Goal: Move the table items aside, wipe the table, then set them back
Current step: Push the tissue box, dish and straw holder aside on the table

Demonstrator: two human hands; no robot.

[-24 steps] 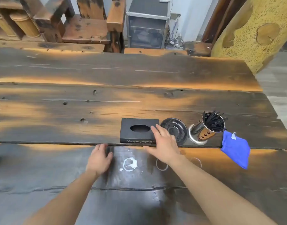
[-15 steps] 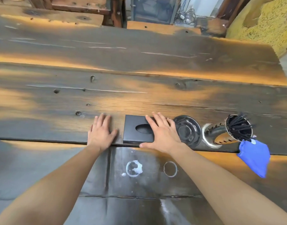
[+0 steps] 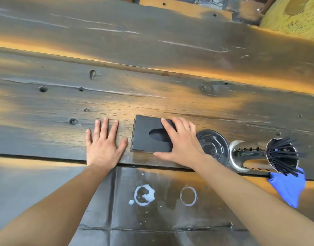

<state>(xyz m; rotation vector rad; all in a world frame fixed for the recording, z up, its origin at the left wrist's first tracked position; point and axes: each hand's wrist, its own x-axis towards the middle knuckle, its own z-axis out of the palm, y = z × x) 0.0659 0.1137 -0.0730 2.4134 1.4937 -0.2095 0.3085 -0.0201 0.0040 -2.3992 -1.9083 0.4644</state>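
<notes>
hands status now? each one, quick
Left hand: open, flat on the table, holding nothing.
Right hand: open, fingers spread over the black box, not gripping it.

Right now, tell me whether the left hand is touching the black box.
Apart. The head view shows the left hand flat on the table, with bare wood between its thumb and the black box.

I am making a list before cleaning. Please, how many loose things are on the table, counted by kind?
Black tissue box: 1
Dark round dish: 1
Metal holder with black sticks: 1
Blue cloth: 1
Total: 4
</notes>
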